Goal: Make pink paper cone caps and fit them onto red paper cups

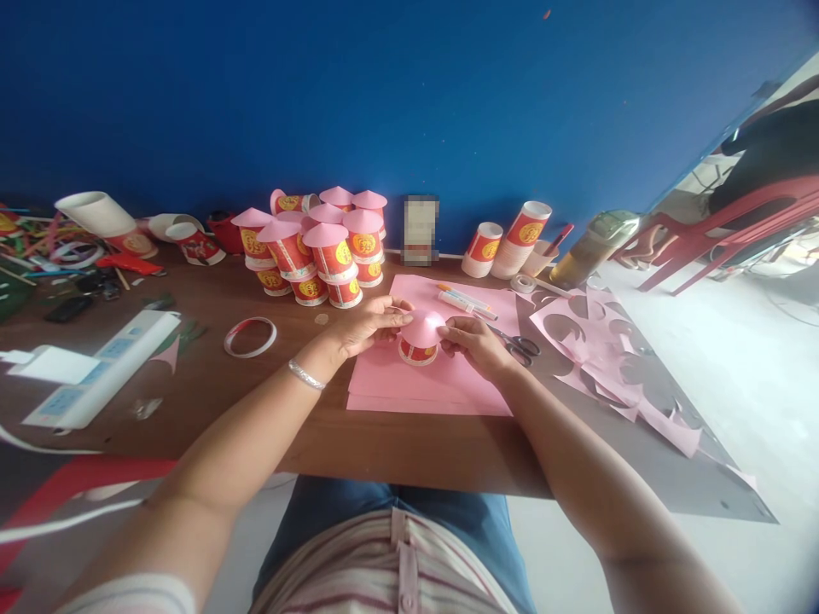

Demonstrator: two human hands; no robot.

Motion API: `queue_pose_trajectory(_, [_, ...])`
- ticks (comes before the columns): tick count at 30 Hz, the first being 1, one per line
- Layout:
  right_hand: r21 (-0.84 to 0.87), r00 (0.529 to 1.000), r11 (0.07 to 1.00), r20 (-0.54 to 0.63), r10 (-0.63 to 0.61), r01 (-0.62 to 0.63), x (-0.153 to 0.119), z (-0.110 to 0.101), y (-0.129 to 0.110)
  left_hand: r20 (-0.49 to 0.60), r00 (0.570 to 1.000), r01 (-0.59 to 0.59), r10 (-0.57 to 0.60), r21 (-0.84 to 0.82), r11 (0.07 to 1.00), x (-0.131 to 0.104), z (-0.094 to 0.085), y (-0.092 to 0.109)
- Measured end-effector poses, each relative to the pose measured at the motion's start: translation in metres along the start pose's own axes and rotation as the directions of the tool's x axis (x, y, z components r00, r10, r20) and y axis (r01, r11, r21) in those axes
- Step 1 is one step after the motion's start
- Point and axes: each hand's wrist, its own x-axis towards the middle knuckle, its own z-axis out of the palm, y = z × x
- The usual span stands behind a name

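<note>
A pink paper cone (425,327) sits like a roof on a red paper cup (418,353), over pink paper sheets (435,388). My left hand (374,326) pinches the cone's left edge between thumb and fingers. On the opposite side, my right hand (473,341) pinches its right edge. Just behind lie several markers (461,300) on the pink paper. Scissors (521,345) rest beside my right hand, their blades partly hidden. Several finished red cups with pink cone tops (329,247) stand stacked at the back left.
Stacked paper cups (525,234) and a bottle of yellowish liquid (592,247) stand at the back right. Cut pink scraps (601,350) cover the right side. A tape roll (250,338), a white power strip (106,371) and a red glue gun (131,263) lie left. A blue wall (409,102) rises behind.
</note>
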Motion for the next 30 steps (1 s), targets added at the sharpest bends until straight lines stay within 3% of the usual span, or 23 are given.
queue_pose_trajectory(15, [0.025,0.999,0.999,-0.026,0.036,-0.035,0.0011,-0.0008,0.0025,-0.006,1.000,0.002,-0.002,-0.061,0.998,-0.0004,-0.0005,-0.0021])
queue_pose_trajectory(30, [0.046,1.000,0.999,0.020,0.022,-0.023,0.0023,-0.0032,0.0030,0.033,0.999,0.004,-0.002,-0.069,0.998,0.0036,-0.0048,-0.0052])
